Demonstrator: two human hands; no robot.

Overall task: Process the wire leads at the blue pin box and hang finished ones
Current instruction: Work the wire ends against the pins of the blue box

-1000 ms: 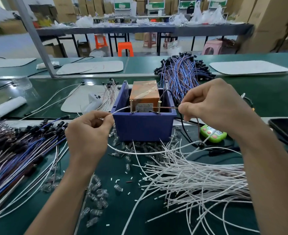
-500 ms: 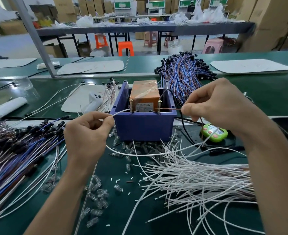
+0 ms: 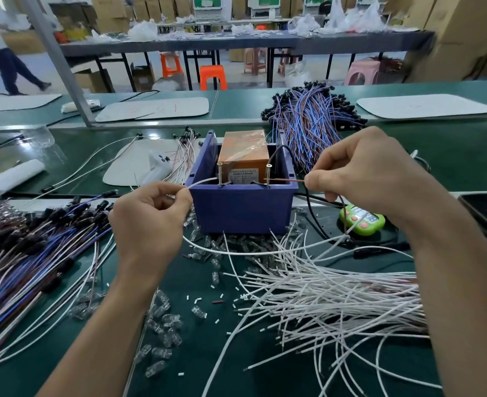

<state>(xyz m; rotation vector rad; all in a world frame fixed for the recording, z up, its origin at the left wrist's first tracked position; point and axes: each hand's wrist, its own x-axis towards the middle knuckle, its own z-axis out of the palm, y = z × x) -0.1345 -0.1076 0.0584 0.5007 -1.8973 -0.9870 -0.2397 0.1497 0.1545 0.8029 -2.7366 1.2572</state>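
The box (image 3: pixel 243 209) sits at the centre of the bench, with two upright pins on its near rim. One lead (image 3: pixel 203 181) is being worked there. The left hand (image 3: pixel 147 222), at 9 o'clock of the box, pinches the lead's white end between thumb and forefinger and brings its tip to the left pin (image 3: pixel 220 173). The right hand (image 3: pixel 365 173), at 3 o'clock, pinches the brown end (image 3: pixel 286 180) the same way, and its bare tip reaches the right pin (image 3: pixel 268 173). The rest of the lead sags in a loop in front of the box.

As I judge it, this lead is mid-process and not ready to hang, and no hanging place shows. Much seems left to do: a big white pile (image 3: pixel 337 296) lies loose at 4 o'clock. The heap (image 3: pixel 21 253) of blue and brown leads with black ends at 8 o'clock, and a like bundle (image 3: pixel 308 121) at 1 o'clock, may be finished stock, but I cannot tell. Clear caps (image 3: pixel 162 325) are scattered at 6 to 7 o'clock. A green counter (image 3: pixel 362 220) lies at 3 o'clock, under the right wrist.
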